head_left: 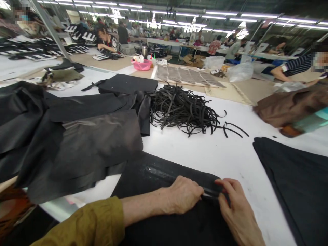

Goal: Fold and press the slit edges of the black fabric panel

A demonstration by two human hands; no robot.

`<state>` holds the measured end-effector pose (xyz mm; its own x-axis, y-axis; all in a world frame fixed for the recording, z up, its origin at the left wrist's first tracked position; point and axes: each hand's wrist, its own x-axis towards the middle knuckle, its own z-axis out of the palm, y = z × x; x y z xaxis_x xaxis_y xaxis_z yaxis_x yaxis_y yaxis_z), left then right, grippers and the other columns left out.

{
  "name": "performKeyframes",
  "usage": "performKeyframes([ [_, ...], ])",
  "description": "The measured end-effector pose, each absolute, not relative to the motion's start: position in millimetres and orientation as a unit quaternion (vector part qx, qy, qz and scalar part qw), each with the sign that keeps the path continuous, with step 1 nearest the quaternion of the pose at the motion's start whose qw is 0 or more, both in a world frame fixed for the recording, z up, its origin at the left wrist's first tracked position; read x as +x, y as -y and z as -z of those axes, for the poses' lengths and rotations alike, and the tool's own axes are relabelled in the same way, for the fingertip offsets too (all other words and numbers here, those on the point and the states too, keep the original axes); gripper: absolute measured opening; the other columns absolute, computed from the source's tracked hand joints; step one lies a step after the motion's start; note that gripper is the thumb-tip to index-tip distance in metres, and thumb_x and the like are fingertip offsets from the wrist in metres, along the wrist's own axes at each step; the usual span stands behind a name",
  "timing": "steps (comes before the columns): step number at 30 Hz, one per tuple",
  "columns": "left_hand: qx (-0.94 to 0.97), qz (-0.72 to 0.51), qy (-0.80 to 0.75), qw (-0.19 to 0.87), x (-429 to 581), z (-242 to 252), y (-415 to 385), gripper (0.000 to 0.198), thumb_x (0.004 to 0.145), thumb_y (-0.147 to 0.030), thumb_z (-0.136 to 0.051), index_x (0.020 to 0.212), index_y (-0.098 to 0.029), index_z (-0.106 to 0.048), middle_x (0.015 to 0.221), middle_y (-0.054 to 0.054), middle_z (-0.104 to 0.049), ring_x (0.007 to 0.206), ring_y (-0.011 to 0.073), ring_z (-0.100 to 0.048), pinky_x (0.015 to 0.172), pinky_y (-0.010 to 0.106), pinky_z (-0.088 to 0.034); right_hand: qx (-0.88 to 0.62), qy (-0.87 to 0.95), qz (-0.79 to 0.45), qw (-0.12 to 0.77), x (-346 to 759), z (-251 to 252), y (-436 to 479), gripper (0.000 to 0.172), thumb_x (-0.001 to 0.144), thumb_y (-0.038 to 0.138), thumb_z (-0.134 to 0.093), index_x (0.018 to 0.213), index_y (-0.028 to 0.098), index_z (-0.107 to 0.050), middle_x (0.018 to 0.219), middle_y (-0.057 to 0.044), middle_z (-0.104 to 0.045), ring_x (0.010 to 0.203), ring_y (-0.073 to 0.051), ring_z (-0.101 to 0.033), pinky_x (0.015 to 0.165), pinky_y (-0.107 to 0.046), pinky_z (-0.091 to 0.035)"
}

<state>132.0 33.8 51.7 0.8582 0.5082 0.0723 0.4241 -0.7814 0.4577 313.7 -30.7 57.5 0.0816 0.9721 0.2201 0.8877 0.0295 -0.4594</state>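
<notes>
A black fabric piece lies on the white table right in front of me. My left hand, in an olive sleeve, is closed and pinches the fabric's right edge. My right hand meets it from the right, fingers curled and pinching the same edge, where a thin black strip runs between the two hands. A tangled heap of black strips sits further back at the table's middle.
Dark fabric pieces are piled on the left, another black piece lies at the right, and brown cloth beyond it. A pink basket stands at the back. Other people work at far tables.
</notes>
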Motion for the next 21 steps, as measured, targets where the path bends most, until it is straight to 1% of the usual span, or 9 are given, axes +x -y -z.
performKeyframes([
  [2,0.942,-0.091,-0.243,0.212,131.3,-51.4,-33.9,0.010,0.083,-0.024,-0.047,0.078,-0.018,-0.054,0.077,0.001,-0.064,0.068,0.0194,-0.063,0.051,0.027,-0.046,-0.658,0.715,-0.074,0.224,311.8,-55.7,32.6,0.023,0.085,0.024,-0.038,0.104,0.024,-0.050,0.106,-0.006,-0.053,0.094,-0.020,-0.054,0.078,-0.035,-0.046],
  [4,0.946,-0.085,-0.239,0.201,131.3,-50.7,-34.0,0.010,0.082,-0.023,-0.046,0.078,-0.018,-0.053,0.077,0.001,-0.064,0.066,0.0194,-0.062,0.050,0.027,-0.045,-0.602,0.771,-0.088,0.189,309.1,-54.6,34.8,0.023,0.085,0.025,-0.043,0.107,0.025,-0.049,0.105,-0.005,-0.056,0.096,-0.020,-0.054,0.083,-0.035,-0.044],
  [6,0.948,-0.076,-0.240,0.192,130.3,-51.3,-34.5,0.009,0.081,-0.022,-0.047,0.078,-0.018,-0.053,0.077,0.002,-0.063,0.066,0.0195,-0.061,0.050,0.027,-0.044,-0.572,0.804,-0.091,0.136,306.1,-55.0,36.3,0.021,0.084,0.023,-0.048,0.105,0.025,-0.051,0.097,-0.003,-0.059,0.089,-0.020,-0.055,0.079,-0.035,-0.043],
  [8,0.951,-0.057,-0.241,0.185,124.7,-55.0,-35.9,0.006,0.079,-0.021,-0.048,0.077,-0.018,-0.053,0.077,0.002,-0.063,0.067,0.0194,-0.060,0.052,0.028,-0.044,-0.568,0.815,-0.072,0.085,303.8,-57.0,36.5,0.015,0.084,0.018,-0.047,0.095,0.024,-0.055,0.086,-0.002,-0.059,0.077,-0.019,-0.055,0.071,-0.036,-0.041],
  [11,0.957,-0.019,-0.236,0.169,100.5,-66.2,-41.4,0.007,0.079,-0.017,-0.049,0.074,-0.018,-0.053,0.074,0.002,-0.061,0.070,0.0194,-0.056,0.062,0.031,-0.044,-0.580,0.813,-0.034,0.037,302.1,-60.7,35.3,0.017,0.083,0.012,-0.043,0.079,0.022,-0.056,0.077,-0.002,-0.056,0.069,-0.018,-0.051,0.064,-0.034,-0.036],
  [13,0.951,-0.008,-0.262,0.162,74.2,-72.9,-48.0,0.010,0.080,-0.015,-0.048,0.073,-0.018,-0.053,0.073,0.001,-0.060,0.074,0.0195,-0.053,0.070,0.034,-0.043,-0.589,0.808,-0.016,0.021,301.7,-61.9,34.3,0.016,0.082,0.011,-0.045,0.075,0.022,-0.055,0.077,-0.003,-0.054,0.070,-0.018,-0.050,0.063,-0.033,-0.034],
  [15,0.936,0.001,-0.311,0.168,45.4,-75.1,-56.1,0.013,0.081,-0.013,-0.047,0.073,-0.019,-0.055,0.077,0.001,-0.059,0.079,0.0192,-0.050,0.073,0.034,-0.040,-0.598,0.802,-0.004,0.020,301.3,-61.2,33.6,0.016,0.081,0.010,-0.047,0.072,0.022,-0.054,0.076,-0.003,-0.052,0.072,-0.019,-0.048,0.063,-0.033,-0.032],
  [18,0.906,-0.002,-0.366,0.212,11.8,-69.2,-66.0,0.011,0.080,-0.012,-0.051,0.079,-0.021,-0.058,0.086,0.000,-0.058,0.086,0.0181,-0.047,0.077,0.032,-0.038,-0.611,0.791,0.002,0.036,300.6,-58.6,33.7,0.018,0.081,0.010,-0.048,0.069,0.022,-0.053,0.075,-0.003,-0.050,0.072,-0.019,-0.046,0.062,-0.032,-0.030],
  [21,0.883,-0.021,-0.396,0.249,0.8,-60.7,-68.5,0.014,0.079,-0.011,-0.053,0.086,-0.022,-0.059,0.090,0.000,-0.058,0.089,0.0173,-0.045,0.080,0.030,-0.036,-0.623,0.782,0.012,0.036,299.4,-58.7,34.5,0.017,0.079,0.010,-0.051,0.067,0.022,-0.053,0.075,-0.003,-0.048,0.071,-0.020,-0.043,0.062,-0.033,-0.029],
])
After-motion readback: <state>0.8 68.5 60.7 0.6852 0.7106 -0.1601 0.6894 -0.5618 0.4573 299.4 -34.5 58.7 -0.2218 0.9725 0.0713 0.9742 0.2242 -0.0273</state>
